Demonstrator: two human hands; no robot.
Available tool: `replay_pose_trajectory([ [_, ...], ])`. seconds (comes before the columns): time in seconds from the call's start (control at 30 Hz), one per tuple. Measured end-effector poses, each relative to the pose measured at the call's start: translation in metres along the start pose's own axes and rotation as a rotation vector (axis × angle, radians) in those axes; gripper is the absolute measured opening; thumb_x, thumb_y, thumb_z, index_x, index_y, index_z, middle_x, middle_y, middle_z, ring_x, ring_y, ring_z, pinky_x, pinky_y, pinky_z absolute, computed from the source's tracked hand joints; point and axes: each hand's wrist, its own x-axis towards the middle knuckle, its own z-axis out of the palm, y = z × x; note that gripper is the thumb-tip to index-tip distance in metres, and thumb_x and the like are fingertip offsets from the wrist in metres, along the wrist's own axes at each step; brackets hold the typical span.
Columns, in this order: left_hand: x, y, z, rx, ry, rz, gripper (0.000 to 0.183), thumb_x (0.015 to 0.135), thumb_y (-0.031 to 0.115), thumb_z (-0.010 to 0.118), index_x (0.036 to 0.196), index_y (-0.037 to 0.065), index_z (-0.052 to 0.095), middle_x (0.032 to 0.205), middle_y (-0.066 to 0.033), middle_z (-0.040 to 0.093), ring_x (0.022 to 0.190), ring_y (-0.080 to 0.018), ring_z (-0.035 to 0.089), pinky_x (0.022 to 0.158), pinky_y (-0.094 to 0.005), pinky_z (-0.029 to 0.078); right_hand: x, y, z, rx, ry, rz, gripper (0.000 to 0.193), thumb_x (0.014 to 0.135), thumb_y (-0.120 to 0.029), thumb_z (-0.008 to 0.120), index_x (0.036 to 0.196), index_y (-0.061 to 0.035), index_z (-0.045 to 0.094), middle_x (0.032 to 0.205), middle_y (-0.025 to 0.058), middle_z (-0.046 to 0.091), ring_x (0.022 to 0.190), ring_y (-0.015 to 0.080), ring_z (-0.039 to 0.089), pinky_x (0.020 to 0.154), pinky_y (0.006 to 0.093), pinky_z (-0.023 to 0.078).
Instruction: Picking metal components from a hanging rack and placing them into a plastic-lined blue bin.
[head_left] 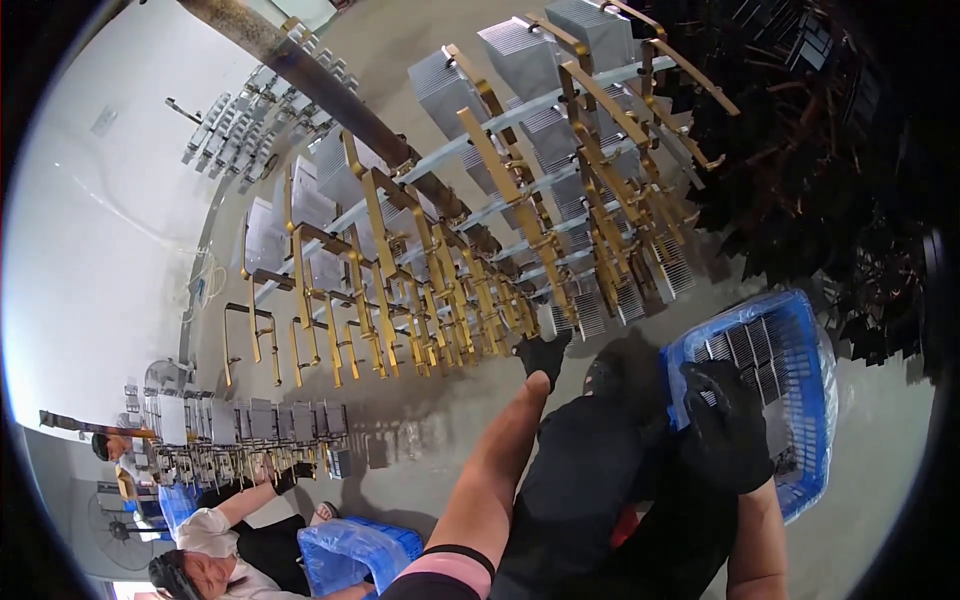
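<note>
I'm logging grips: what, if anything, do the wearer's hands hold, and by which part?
Cannot be told: left hand by the rack, right hand over the basket; neither shows a clear hold.

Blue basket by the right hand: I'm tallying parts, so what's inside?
Grey finned metal pieces lie inside the blue basket. The black-gloved right hand covers part of the inside; anything under those pieces is hidden.

A white-shirted co-worker (212,533) is reaching toward a rack (98,424) of silver panels (222,420); a round, dark wire-caged fan (118,530) is standing nearby.
</note>
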Motion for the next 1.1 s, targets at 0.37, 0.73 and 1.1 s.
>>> replay_pose_trajectory([
  [0.37, -0.02, -0.044, 0.005, 0.155, 0.091, 0.829, 0.037, 0.076, 0.016, 0.075, 0.113, 0.012, 0.068, 0.06, -0.0109, 0.05, 0.05, -0.0259, 0.045, 0.053, -0.045, 0.037, -0.002, -0.016, -0.016, 0.149, 0.024, 0.281, 0.033, 0.085, -0.008, 0.064, 0.117, -0.0019, 0.064, 0.117, 0.0189, 0.064, 0.108, 0.0373, 0.063, 0.087, 0.0415, 0.052],
  [0.73, -0.205, 0.009, -0.205, -1.055, 0.022, -0.197, 0.036, 0.084, 0.026, 0.081, 0.077, 0.01, 0.049, 0.065, -0.0001, 0.048, 0.061, -0.0116, 0.053, 0.051, -0.0284, 0.041, -0.025, -0.023, -0.028, 0.113, 0.162, 0.152, 0.04, 0.091, -0.031, 0.066, 0.127, -0.0157, 0.063, 0.118, 0.0131, 0.066, 0.108, 0.0307, 0.065, 0.088, 0.0374, 0.052],
  [1.1, -0.281, 0.179, -0.313, -0.196, 0.515, 0.944, 0.025, 0.087, 0.013, 0.074, 0.097, 0.006, 0.052, 0.112, -0.0129, 0.057, 0.1, -0.0296, 0.059, 0.084, -0.0435, 0.051, -0.056, -0.101, -0.014, 0.793, 0.26, -0.182, 0.078, 0.089, -0.044, 0.071, 0.143, 0.0024, 0.04, 0.118, 0.0205, 0.064, 0.105, 0.0276, 0.066, 0.09, 0.0382, 0.052],
])
